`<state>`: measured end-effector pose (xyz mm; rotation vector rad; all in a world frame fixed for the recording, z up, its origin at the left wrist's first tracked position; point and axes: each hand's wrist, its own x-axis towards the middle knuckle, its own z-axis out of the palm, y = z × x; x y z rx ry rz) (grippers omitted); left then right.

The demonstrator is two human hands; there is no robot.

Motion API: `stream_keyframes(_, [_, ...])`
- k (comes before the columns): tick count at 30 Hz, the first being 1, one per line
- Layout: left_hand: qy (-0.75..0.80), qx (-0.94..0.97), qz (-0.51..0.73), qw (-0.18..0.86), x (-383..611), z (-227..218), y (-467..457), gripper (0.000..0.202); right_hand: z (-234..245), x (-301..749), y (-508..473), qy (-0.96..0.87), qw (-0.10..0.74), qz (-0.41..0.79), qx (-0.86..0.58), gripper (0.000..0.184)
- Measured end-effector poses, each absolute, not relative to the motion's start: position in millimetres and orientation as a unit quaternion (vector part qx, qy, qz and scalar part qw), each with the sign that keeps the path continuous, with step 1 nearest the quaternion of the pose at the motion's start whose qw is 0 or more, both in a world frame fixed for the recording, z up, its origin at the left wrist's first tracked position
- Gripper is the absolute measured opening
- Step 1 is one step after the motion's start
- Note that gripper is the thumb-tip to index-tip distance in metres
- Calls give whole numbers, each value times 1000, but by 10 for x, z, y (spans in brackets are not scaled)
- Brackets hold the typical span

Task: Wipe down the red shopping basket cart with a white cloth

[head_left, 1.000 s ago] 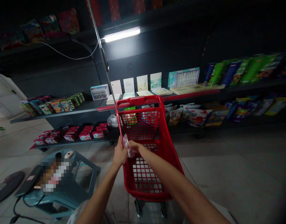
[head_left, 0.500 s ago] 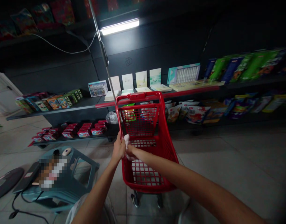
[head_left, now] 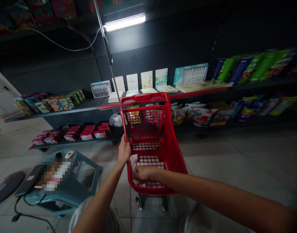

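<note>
Your left hand clamps the red cart rim; your right hand pinches a white cloth inside it. Press hard and the cart may roll off.

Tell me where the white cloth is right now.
The white cloth is at the centre of the head view, pressed by the right hand against the red cart's left inner wall, just below the left hand.

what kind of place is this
Most likely a small shop. Dark shelves hold rows of packaged goods and boxed items, and a red shopping cart stands on the tiled floor, with the left hand on its rim.
</note>
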<state>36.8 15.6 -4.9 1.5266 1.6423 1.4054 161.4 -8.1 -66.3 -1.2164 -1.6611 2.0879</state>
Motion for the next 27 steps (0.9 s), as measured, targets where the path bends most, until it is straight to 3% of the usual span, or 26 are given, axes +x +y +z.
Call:
stream_keyframes(3, [589,571,517,244,338,-66,157,59,-539,1617,-43,-510,122,750,-403,16])
stream_keyframes(8, [593,576,505,249,307,-68,159,58,146,1526,685,-487,324,737,-339,25])
stream_keyframes(11, [597,567,510,249,344,-39,131,57,444,1487,1150,-517,443,589,-435,37])
stream_keyframes(15, [611,553,508,253,427,-6,84,55,572,1455,1658,-597,527,265,-544,58])
stream_keyframes(17, [612,553,504,256,463,-4,67,53,487,1426,1829,-677,518,148,-501,68])
stream_keyframes(19, [616,552,502,252,488,-13,56,53,300,1393,1911,-751,466,106,-456,69])
stream_keyframes(23, [619,555,499,245,504,-44,50,57,-169,1363,1792,-794,363,242,-424,45])
stream_keyframes(27, [601,560,510,256,491,-65,56,57,-388,1390,1558,-761,361,307,-442,36])
